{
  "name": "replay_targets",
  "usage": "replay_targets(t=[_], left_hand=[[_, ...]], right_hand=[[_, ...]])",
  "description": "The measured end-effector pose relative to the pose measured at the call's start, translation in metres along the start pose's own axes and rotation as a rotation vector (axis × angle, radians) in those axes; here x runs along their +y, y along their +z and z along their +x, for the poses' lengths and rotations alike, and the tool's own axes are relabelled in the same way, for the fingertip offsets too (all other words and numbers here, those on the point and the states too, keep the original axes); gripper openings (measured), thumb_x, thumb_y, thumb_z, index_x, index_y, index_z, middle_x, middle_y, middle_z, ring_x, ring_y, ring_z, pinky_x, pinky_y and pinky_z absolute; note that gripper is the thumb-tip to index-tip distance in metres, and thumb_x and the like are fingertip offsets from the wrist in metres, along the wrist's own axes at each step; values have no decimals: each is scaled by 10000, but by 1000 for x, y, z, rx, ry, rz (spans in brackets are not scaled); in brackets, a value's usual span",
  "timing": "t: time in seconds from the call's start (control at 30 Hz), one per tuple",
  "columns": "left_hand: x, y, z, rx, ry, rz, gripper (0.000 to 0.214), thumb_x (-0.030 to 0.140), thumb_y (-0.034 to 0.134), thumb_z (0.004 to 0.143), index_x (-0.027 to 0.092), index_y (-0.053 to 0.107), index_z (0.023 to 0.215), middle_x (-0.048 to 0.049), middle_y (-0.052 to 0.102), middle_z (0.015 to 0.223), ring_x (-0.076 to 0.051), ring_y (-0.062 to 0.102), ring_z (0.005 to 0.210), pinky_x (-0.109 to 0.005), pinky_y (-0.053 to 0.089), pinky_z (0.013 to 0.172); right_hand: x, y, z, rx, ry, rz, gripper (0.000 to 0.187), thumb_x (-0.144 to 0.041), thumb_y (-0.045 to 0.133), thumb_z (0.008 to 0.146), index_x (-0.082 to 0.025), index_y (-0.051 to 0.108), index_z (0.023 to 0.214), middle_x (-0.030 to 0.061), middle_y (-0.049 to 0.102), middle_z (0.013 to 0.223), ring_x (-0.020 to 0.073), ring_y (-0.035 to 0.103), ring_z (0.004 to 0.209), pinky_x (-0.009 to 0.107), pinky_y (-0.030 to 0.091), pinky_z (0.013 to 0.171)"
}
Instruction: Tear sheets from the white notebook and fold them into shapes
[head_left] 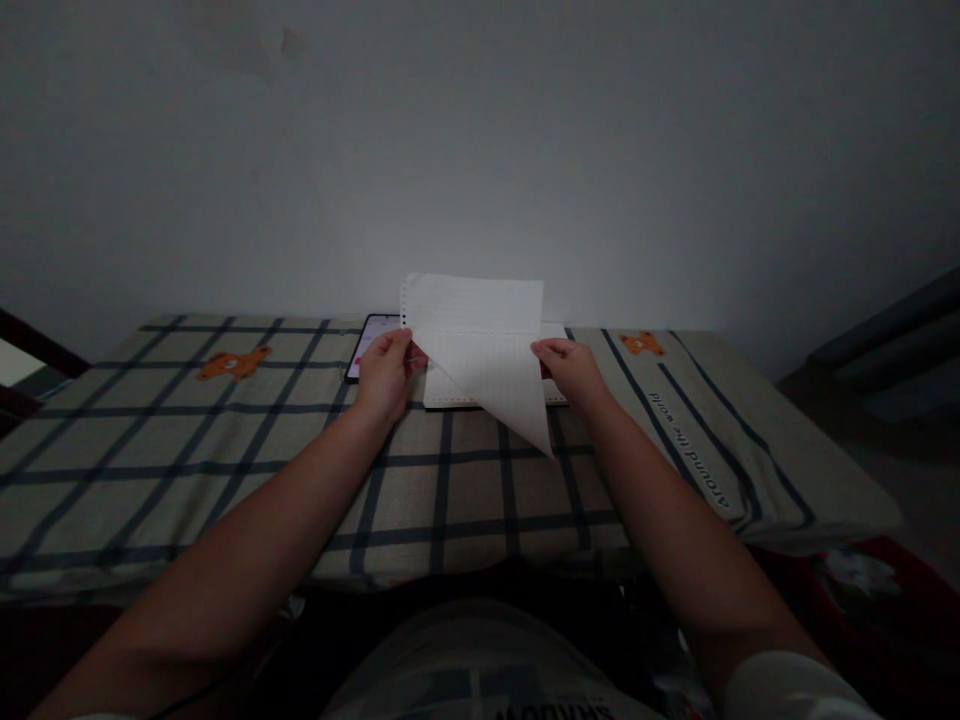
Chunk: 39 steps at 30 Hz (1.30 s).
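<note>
A lined sheet of paper (480, 310) with punched holes down its left edge is held up in the middle of the head view. My left hand (386, 370) pinches its left edge, and my right hand (570, 367) pinches its right edge between thumb and finger. The lower part of the sheet is creased at a slant, its corner hanging down toward the table's front. Behind and below it lies a stack of white paper (450, 390) with holes along its near edge, partly hidden by the sheet. A lit phone (364, 345) rests just beyond my left hand.
A checked tablecloth (300, 440) with bear prints and lettering covers the table, which stands against a pale wall (480, 150). Dark wooden bars (37, 340) are at the far left. Red fabric (870, 600) shows below the table's right edge. The room is dim.
</note>
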<state>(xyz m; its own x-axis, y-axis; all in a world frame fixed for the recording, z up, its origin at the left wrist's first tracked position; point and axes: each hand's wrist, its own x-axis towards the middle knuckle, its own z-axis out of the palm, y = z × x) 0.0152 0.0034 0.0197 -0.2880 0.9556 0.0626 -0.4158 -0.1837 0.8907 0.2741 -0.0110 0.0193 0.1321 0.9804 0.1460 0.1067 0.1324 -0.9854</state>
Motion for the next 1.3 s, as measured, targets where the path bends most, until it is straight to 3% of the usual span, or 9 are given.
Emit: replay_targets(t=[0.37, 0.53, 0.73, 1.07, 1.17, 1.3], left_hand=[[-5, -4, 4, -30, -6, 7, 154, 271, 756, 786, 158, 651, 776, 23, 610, 665, -75, 565, 582, -164, 495, 540], [-3, -3, 3, -105, -80, -26, 236, 304, 817, 721, 158, 636, 762, 24, 615, 670, -77, 576, 592, -172, 529, 563], [-3, 1, -5, -232, -184, 98, 337, 363, 867, 694, 141, 613, 714, 3, 633, 653, -79, 571, 555, -195, 547, 565], [-3, 1, -4, -181, -127, 62, 221, 271, 830, 727, 130, 660, 735, 2, 664, 669, -64, 575, 534, -164, 524, 544], [-5, -2, -2, -236, -205, 56, 185, 261, 814, 745, 133, 684, 779, -14, 698, 710, -76, 594, 543, -185, 553, 557], [-8, -3, -6, -375, -316, 123, 216, 267, 830, 732, 118, 722, 845, -97, 771, 867, -153, 702, 700, -267, 615, 677]], right_hand=[[2, 0, 2, 7, 3, 38, 348, -514, 756, 622, -186, 710, 730, 13, 667, 638, 163, 592, 580, 318, 494, 568], [1, 0, 1, 21, -6, 51, 354, -515, 770, 611, -187, 699, 722, 11, 662, 637, 167, 593, 589, 314, 487, 562], [0, -1, 2, 51, -10, 56, 364, -516, 761, 611, -182, 700, 743, 7, 652, 635, 153, 573, 585, 302, 474, 563], [2, 3, 2, 30, -9, 59, 339, -505, 765, 624, -198, 684, 744, -1, 634, 610, 147, 562, 561, 294, 449, 536], [4, 4, 2, 56, -9, 76, 336, -490, 765, 613, -191, 690, 746, -12, 625, 596, 138, 547, 541, 289, 437, 525], [7, 6, 2, 53, -7, 104, 344, -490, 765, 620, -185, 691, 762, -19, 618, 589, 130, 538, 527, 286, 436, 520]])
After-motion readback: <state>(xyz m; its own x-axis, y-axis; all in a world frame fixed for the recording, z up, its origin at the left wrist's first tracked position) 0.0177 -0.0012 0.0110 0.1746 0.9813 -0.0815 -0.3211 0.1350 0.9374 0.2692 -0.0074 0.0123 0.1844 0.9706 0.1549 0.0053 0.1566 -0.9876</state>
